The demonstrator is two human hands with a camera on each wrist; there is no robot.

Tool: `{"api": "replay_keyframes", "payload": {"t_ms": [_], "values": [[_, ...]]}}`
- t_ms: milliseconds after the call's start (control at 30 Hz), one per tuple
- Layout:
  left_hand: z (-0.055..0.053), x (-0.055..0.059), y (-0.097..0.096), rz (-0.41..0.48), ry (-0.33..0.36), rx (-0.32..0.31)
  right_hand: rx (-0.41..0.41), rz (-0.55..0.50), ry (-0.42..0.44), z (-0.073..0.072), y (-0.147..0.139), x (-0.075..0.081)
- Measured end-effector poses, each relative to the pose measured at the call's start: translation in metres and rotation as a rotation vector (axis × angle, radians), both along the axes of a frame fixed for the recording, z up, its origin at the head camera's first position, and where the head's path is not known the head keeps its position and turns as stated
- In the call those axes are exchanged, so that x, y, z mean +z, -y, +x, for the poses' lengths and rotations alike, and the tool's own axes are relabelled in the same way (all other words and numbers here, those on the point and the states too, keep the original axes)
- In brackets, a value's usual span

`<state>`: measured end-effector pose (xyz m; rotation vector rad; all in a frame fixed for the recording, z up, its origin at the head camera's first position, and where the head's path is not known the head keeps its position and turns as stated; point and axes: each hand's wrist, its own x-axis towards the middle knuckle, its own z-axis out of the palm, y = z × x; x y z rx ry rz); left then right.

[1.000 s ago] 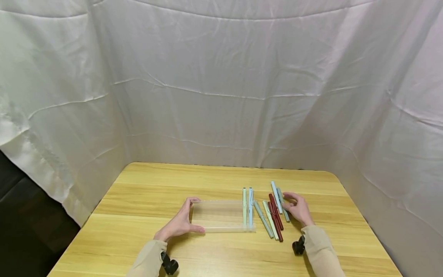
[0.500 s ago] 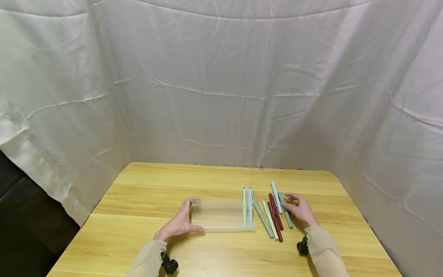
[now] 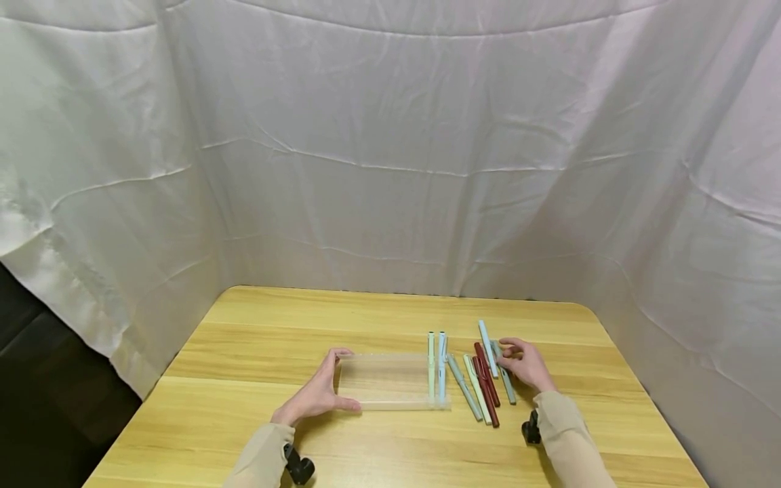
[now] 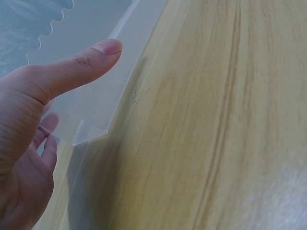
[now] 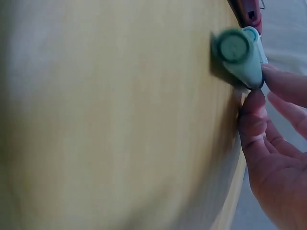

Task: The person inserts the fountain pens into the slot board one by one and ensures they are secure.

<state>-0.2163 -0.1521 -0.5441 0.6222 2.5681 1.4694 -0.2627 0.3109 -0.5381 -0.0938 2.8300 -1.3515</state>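
Clear plastic holder (image 3: 396,405), its left end gripped by the left hand (image 3: 318,393), thumb near, fingers far; two pens (image 3: 442,369) lie across its right end; farther right, the right hand (image 3: 527,368) pinches the rightmost grey-green pen (image 3: 508,386).

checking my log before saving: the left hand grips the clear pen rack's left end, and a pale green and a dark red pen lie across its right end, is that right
Not quite: beside the pale green pen lies a light blue pen, not a dark red one, as the head view shows. The left hand does grip the clear pen rack as stated.
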Motion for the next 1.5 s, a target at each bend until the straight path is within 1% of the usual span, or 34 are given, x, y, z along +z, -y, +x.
{"api": "replay_keyframes", "payload": {"t_ms": [67,167,233,333,433,533,633,700,800,967,1267,1500], "values": [[0.000,0.000,0.000,-0.001,0.000,-0.001,0.011,0.003,0.001,0.000,-0.001,0.001],[0.000,0.001,0.000,-0.001,-0.002,-0.001,0.052,0.039,0.012,0.001,-0.004,0.004],[0.000,0.000,-0.001,0.002,-0.008,-0.003,0.071,0.048,0.035,0.002,-0.005,0.007],[-0.001,0.000,-0.001,-0.001,-0.011,-0.002,0.124,0.073,0.067,0.002,-0.006,0.012],[-0.001,-0.001,-0.001,-0.009,-0.003,0.002,0.161,0.079,0.113,0.003,-0.005,0.016],[0.000,-0.001,-0.001,-0.006,0.001,0.003,0.185,0.073,0.161,0.005,-0.003,0.018],[0.000,-0.002,-0.002,-0.001,-0.004,0.000,0.207,0.060,0.182,0.006,-0.003,0.019],[0.000,-0.002,-0.002,-0.001,-0.003,0.000,0.213,0.061,0.185,0.006,-0.003,0.017],[0.000,-0.001,-0.002,0.001,-0.001,-0.001,0.200,0.071,0.186,0.006,-0.004,0.015],[0.000,-0.002,-0.001,0.007,0.002,0.001,0.190,0.087,0.164,0.008,-0.002,0.016],[0.000,-0.001,0.001,0.015,0.005,0.001,0.168,0.048,0.153,0.010,0.001,0.017],[-0.001,-0.001,0.001,0.007,-0.017,0.001,0.159,0.034,0.140,0.011,0.001,0.018]]}}
